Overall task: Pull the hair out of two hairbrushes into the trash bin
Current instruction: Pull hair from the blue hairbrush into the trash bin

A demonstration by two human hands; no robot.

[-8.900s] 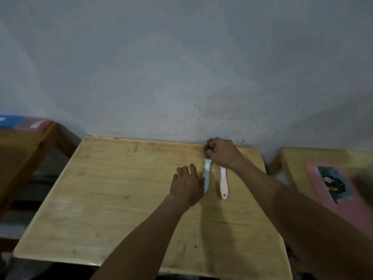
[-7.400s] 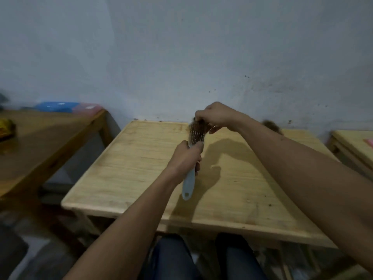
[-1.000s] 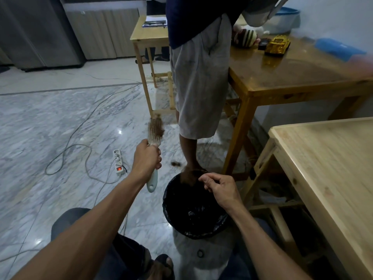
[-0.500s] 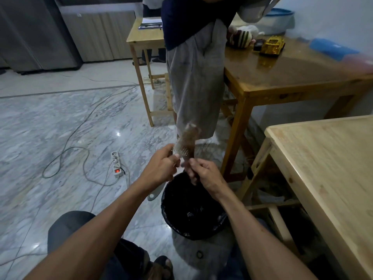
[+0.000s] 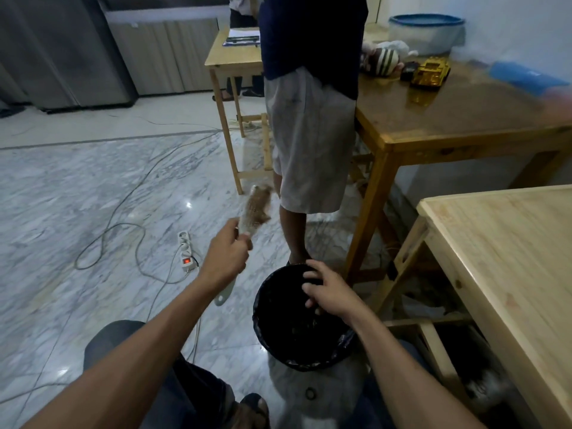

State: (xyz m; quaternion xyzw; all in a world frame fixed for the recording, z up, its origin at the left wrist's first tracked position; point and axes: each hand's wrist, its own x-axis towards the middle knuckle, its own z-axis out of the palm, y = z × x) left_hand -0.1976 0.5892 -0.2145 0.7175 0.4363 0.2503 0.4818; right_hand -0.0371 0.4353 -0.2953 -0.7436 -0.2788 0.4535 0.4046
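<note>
My left hand (image 5: 225, 257) grips the handle of a light blue hairbrush (image 5: 254, 212), held upright above the floor to the left of the bin. Brownish hair clings to its bristles; the head is blurred. The handle's end pokes out below my fist. A trash bin (image 5: 272, 329) lined with a black bag stands on the floor between my knees. My right hand (image 5: 329, 292) hovers over the bin's mouth, fingers spread and pointing down; I cannot make out any hair in them. The second hairbrush is out of view.
A person in grey shorts (image 5: 309, 144) stands just behind the bin. A light wooden table (image 5: 507, 274) is at my right, a darker table (image 5: 464, 113) with toys behind it. A power strip (image 5: 185, 250) and cables lie on the marble floor at left.
Half a second ago my right hand was pinching hair at the brush head. Now it has dropped over the bin with fingers spread, and my left hand has swung the brush up and left.
</note>
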